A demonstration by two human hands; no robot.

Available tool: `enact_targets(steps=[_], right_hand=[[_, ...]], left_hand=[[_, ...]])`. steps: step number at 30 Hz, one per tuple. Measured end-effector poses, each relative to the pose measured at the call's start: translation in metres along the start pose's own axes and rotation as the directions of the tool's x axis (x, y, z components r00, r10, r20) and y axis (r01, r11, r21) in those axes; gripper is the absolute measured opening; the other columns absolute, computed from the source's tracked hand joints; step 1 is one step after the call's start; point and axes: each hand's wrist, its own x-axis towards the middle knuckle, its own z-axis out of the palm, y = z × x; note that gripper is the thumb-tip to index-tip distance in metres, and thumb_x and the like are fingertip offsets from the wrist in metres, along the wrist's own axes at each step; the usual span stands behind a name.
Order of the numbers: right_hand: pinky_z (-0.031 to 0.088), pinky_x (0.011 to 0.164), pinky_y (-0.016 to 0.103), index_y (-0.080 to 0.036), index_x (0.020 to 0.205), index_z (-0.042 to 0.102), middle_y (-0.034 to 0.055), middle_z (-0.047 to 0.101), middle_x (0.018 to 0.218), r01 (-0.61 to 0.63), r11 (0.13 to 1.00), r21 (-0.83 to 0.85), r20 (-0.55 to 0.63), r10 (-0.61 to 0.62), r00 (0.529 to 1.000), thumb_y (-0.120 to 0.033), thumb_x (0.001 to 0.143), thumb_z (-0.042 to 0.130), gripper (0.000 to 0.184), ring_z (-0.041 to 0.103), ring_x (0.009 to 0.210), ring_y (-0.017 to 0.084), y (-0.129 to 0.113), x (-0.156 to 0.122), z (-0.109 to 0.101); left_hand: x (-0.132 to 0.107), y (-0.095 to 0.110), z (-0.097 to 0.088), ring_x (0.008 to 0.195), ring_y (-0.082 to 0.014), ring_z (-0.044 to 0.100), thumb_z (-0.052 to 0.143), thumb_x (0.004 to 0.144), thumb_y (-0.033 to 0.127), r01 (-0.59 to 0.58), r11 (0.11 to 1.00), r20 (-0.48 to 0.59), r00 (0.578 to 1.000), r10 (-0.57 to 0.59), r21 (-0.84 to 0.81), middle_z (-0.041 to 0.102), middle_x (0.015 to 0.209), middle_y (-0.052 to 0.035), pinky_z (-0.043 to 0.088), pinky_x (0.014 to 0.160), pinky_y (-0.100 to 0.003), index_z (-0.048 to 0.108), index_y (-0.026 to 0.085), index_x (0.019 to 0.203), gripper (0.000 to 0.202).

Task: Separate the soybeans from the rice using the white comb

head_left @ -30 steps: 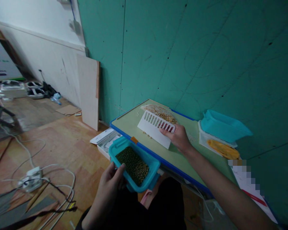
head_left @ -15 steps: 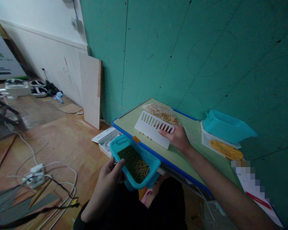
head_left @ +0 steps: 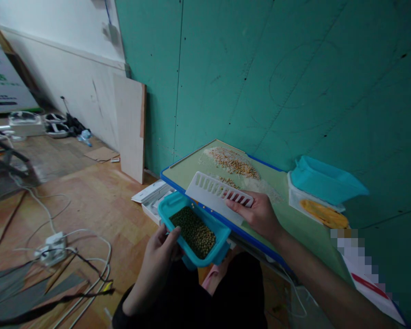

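My right hand (head_left: 258,211) grips a white slotted scraper (head_left: 208,194) by its right end. The scraper's lower edge is at the blue front rim of the green board (head_left: 281,183), right above a turquoise plastic container (head_left: 167,205). A few tan beans show between scraper and container. My left hand (head_left: 162,246) pinches the container's near left rim, thumb on top. Inside it, dark green beans (head_left: 185,219) lie on the left and tan beans (head_left: 205,240) on the right. Behind the scraper, a pile of tan beans and pale grains (head_left: 233,162) spreads over the board.
At the board's right stand another turquoise container (head_left: 325,180), a white tray (head_left: 296,196) and a yellow cloth-like item (head_left: 324,214). The green wall (head_left: 260,82) rises behind. An open white box (head_left: 152,212) lies below left. A power strip (head_left: 53,249) and cables lie on the floor.
My right hand has drawn the scraper toward the board's front edge, and beans there have moved to the container's side. The left hand still holds the container, almost unmoved.
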Motion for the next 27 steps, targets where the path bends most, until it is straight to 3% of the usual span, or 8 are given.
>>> enact_targets(steps=[4, 7, 11, 17, 27], right_hand=[[0.056, 0.068, 0.033, -0.020, 0.093, 0.081, 0.0043, 0.079, 0.087, 0.011, 0.999, 0.038, -0.073, -0.009, 0.997, -0.040, 0.077, 0.076, 0.027, 0.072, 0.078, 0.025, 0.001, 0.004, -0.017], [0.056, 0.080, 0.037, -0.018, 0.094, 0.080, 0.0069, 0.079, 0.092, 0.016, 0.999, 0.046, -0.207, -0.006, 0.978, -0.041, 0.072, 0.080, 0.032, 0.073, 0.086, 0.027, 0.015, 0.019, -0.040], [0.056, 0.075, 0.038, -0.014, 0.085, 0.079, 0.0083, 0.078, 0.084, -0.029, 0.998, 0.056, -0.275, 0.043, 0.960, -0.044, 0.062, 0.086, 0.039, 0.071, 0.077, 0.026, 0.038, 0.037, -0.060], [0.052, 0.061, 0.034, -0.011, 0.077, 0.077, 0.0070, 0.074, 0.069, -0.109, 0.993, 0.046, -0.273, 0.117, 0.955, -0.049, 0.055, 0.087, 0.046, 0.066, 0.064, 0.023, 0.048, 0.040, -0.061], [0.053, 0.065, 0.035, -0.013, 0.076, 0.077, 0.0066, 0.075, 0.072, -0.095, 0.995, 0.016, -0.336, 0.095, 0.937, -0.046, 0.056, 0.087, 0.040, 0.068, 0.068, 0.024, 0.049, 0.039, -0.072]], left_hand=[[-0.002, -0.010, 0.003, 0.037, -0.0084, 0.043, 0.082, 0.068, 0.051, -0.003, 1.000, 0.005, 1.000, 0.003, -0.022, 0.046, 0.044, 0.0108, 0.037, 0.040, -0.020, 0.063, 0.021, 0.084, 0.039], [-0.003, -0.019, 0.005, 0.041, -0.0097, 0.048, 0.079, 0.073, 0.052, -0.013, 1.000, 0.050, 0.999, 0.013, -0.004, 0.053, 0.050, 0.0081, 0.039, 0.042, -0.021, 0.064, 0.021, 0.091, 0.039], [-0.006, -0.027, 0.009, 0.042, -0.0079, 0.045, 0.075, 0.078, 0.052, -0.032, 0.999, 0.056, 0.998, 0.031, 0.030, 0.051, 0.050, 0.0083, 0.037, 0.042, -0.020, 0.062, 0.020, 0.085, 0.036], [-0.008, -0.031, 0.009, 0.043, -0.0088, 0.046, 0.075, 0.079, 0.051, -0.004, 1.000, 0.065, 0.998, 0.003, 0.004, 0.055, 0.053, 0.0067, 0.036, 0.042, -0.021, 0.062, 0.020, 0.088, 0.035], [-0.008, -0.029, 0.009, 0.044, -0.0084, 0.047, 0.076, 0.079, 0.049, -0.016, 1.000, 0.066, 0.998, 0.016, -0.006, 0.052, 0.053, 0.0079, 0.038, 0.042, -0.019, 0.062, 0.019, 0.085, 0.034]])
